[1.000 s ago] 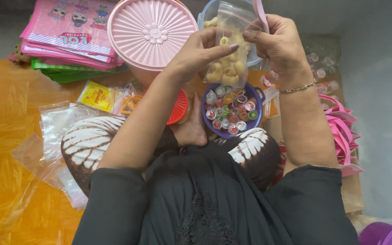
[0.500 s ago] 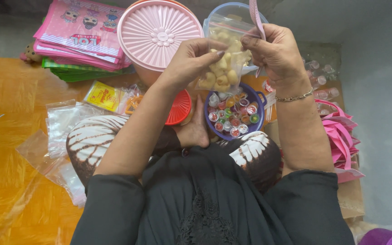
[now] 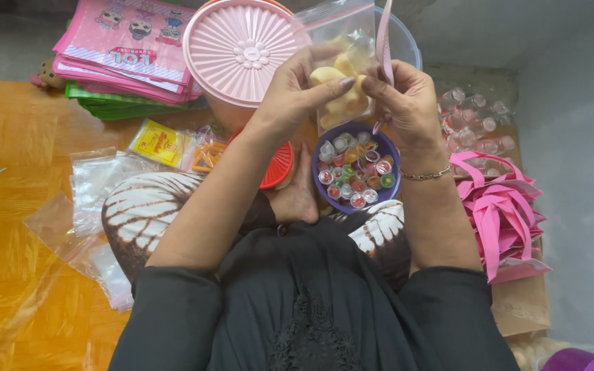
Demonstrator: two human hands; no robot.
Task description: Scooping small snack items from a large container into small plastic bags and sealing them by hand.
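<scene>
Between both raised hands, above the lap: one clear plastic bag [image 3: 342,65], part filled with pale yellow snack pieces, held upright. Left hand [image 3: 297,93] closed on the bag's left side, thumb and fingers pinching it through the plastic. Right hand [image 3: 403,103] closed on the bag's right edge, fingers curled, also gripping a thin pink strip [image 3: 384,41] that stands up past the bag's mouth; a bracelet [image 3: 426,175] circles that wrist.

Directly below the bag: purple bowl [image 3: 356,167] holding small round cups with coloured tops. Just left of the bowl: red ribbed lid [image 3: 278,166], partly hidden by the left forearm. Behind the bag: pink round lid [image 3: 238,51] on a container.

Far left: stack of pink printed bags [image 3: 128,45] over green ones. Left, on orange sheeting [image 3: 8,172]: empty clear bags [image 3: 94,182] and a yellow packet [image 3: 156,143]. Right: pink ribbon-handled bags [image 3: 500,213], clear small cups [image 3: 472,120] beyond them.
</scene>
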